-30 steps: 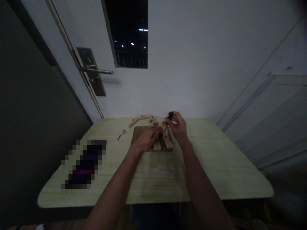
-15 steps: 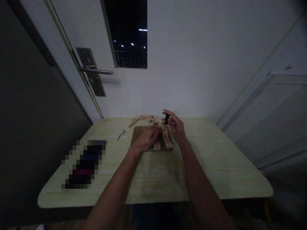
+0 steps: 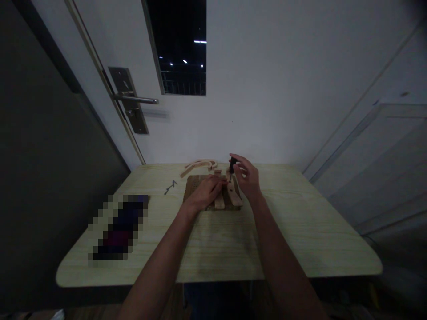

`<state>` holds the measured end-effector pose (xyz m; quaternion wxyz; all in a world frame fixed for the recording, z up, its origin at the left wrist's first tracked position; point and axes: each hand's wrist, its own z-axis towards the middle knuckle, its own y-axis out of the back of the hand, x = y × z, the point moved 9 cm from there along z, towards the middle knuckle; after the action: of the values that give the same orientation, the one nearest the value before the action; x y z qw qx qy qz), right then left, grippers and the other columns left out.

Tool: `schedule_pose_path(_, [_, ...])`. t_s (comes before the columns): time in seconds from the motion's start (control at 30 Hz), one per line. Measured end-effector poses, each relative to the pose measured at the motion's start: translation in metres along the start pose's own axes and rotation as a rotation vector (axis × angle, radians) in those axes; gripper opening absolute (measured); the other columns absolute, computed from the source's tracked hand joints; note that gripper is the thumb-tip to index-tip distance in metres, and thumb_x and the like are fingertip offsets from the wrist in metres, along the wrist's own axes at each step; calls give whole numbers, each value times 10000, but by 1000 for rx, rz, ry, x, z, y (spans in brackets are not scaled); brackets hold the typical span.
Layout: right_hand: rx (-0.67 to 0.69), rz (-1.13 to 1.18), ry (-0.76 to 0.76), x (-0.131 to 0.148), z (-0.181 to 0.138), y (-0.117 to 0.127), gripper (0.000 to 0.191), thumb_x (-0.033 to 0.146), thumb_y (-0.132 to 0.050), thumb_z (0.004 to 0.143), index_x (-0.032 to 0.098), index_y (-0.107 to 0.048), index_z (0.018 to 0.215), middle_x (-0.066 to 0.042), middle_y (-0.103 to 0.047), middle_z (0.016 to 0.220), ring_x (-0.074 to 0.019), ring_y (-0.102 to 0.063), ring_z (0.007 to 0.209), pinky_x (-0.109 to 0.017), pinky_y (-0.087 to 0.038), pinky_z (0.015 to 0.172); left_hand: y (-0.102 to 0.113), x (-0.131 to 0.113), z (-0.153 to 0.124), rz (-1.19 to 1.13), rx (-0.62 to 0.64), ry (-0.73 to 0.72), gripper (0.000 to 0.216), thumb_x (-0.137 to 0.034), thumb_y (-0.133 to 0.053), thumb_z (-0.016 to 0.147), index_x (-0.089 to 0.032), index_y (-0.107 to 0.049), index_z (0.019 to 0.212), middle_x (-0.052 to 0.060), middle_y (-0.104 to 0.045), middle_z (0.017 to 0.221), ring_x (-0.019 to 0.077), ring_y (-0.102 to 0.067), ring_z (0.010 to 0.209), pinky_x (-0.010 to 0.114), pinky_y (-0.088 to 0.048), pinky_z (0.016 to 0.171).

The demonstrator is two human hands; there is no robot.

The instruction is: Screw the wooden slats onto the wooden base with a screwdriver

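A brown wooden board (image 3: pixel 191 187) with pale wooden slats (image 3: pixel 234 195) across it lies at the far middle of the light wood table (image 3: pixel 216 240). My left hand (image 3: pixel 204 193) rests palm down on the board, its fingers pressed onto a slat. My right hand (image 3: pixel 247 178) holds a small black-handled screwdriver (image 3: pixel 231 165) upright by its handle, tip down onto the slats next to my left fingertips.
Curved pale wooden pieces (image 3: pixel 198 166) lie behind the board. A few dark screws (image 3: pixel 170 187) sit to its left. A blurred-out dark object (image 3: pixel 119 226) lies at the table's left. A door with a metal handle (image 3: pixel 135 99) stands behind the table on the left.
The screwdriver has gone from tilted to upright, and my right hand's fingers have shifted on its handle. My left hand has stayed on the board.
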<state>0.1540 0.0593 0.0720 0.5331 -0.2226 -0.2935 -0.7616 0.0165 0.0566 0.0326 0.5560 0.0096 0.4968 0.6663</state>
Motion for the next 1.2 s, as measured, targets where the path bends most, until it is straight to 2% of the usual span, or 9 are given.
schedule_pose_path(0.13, [-74,-63,33,4,1,5,270,352,-647,924,299,-710,1181,-45,-674,1026,-140,-641,769,-263,-606,627,1,-3,0,11,3,3,450,-359,-327,1056,-179,-731,1141,110,-742,1212,259,-644,1202,476,-487,1103])
schedule_pose_path(0.2, [-90,-71,52,7,1,6,240,328,-659,908,292,-719,1137,-35,-654,973,-136,-630,750,-261,-603,620,1,-2,0,17,4,5,460,-362,-319,1057,-179,-733,1140,108,-748,1197,258,-647,1190,476,-492,1095])
schedule_pose_path(0.33, [-58,-34,13,6,0,3,293,329,-585,948,270,-678,1220,-71,-684,1111,-154,-671,838,-260,-608,634,0,0,0,23,13,10,463,-367,-322,1057,-171,-731,1145,116,-746,1199,259,-643,1193,477,-484,1102])
schedule_pose_path(0.47, [-24,-19,-40,-2,-2,0,331,341,-581,944,268,-652,1259,-83,-690,1157,-156,-683,814,-257,-604,595,1,0,0,-2,4,9,465,-394,-325,1059,-177,-728,1143,119,-743,1205,265,-642,1201,489,-479,1106])
schedule_pose_path(0.67, [-121,-68,-18,-3,-2,7,314,338,-703,862,284,-669,1169,-38,-634,1005,-137,-599,724,-239,-571,522,3,-3,-1,5,0,13,453,-373,-330,1058,-183,-733,1135,108,-745,1207,253,-641,1204,477,-484,1105])
schedule_pose_path(0.87, [-246,11,-13,6,-1,17,330,383,-710,869,292,-637,1177,-46,-623,1068,-144,-610,777,-245,-585,568,3,-6,-2,-6,-32,2,492,-410,-317,1059,-174,-744,1116,115,-753,1181,257,-653,1181,461,-490,1096])
schedule_pose_path(0.93, [-222,90,-48,5,0,12,376,407,-723,860,297,-616,1203,-37,-624,1053,-134,-613,739,-254,-589,574,3,-5,-2,-8,-56,22,477,-397,-326,1055,-173,-743,1115,113,-758,1170,254,-665,1161,446,-496,1087])
schedule_pose_path(1.03, [-100,200,-97,3,1,-5,398,423,-747,838,300,-614,1192,-10,-633,966,-128,-617,691,-268,-597,589,13,-1,-4,-14,-151,115,440,-352,-341,1044,-166,-730,1137,115,-758,1173,248,-684,1142,410,-516,1056])
schedule_pose_path(1.2, [62,269,-150,5,-2,-25,379,372,-781,806,297,-644,1152,0,-664,912,-144,-651,732,-259,-584,599,33,5,-9,-60,-320,223,337,-246,-425,983,-176,-721,1127,77,-782,1113,223,-725,1056,359,-551,979])
